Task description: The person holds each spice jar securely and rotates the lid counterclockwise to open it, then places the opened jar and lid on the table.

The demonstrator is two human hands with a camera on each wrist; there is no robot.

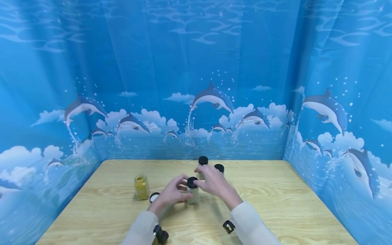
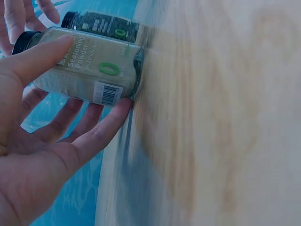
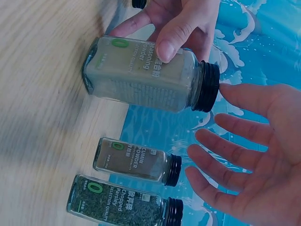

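A seasoning jar [image 3: 136, 73], black cap [image 1: 192, 182] on, is held roughly upright at the wood-grain table [image 1: 275, 204]; whether its base touches down, can't tell. The L hand [image 1: 173, 194] grips the seasoning jar from its L side, thumb pressed on the label, fingers wrapped behind. At its top is the R hand [image 1: 214, 182], thumb tip at the cap's edge, other fingers spread. Behind the seasoning jar & slightly R stands a cumin jar [image 3: 131, 161]; farther R, a parsley jar [image 3: 117, 200]. Well L of it: an uncapped yellow jar [image 1: 141, 188] w/ a loose lid [image 1: 154, 197], pale inside up. Far behind it hangs a blue dolphin curtain [image 1: 263, 51].
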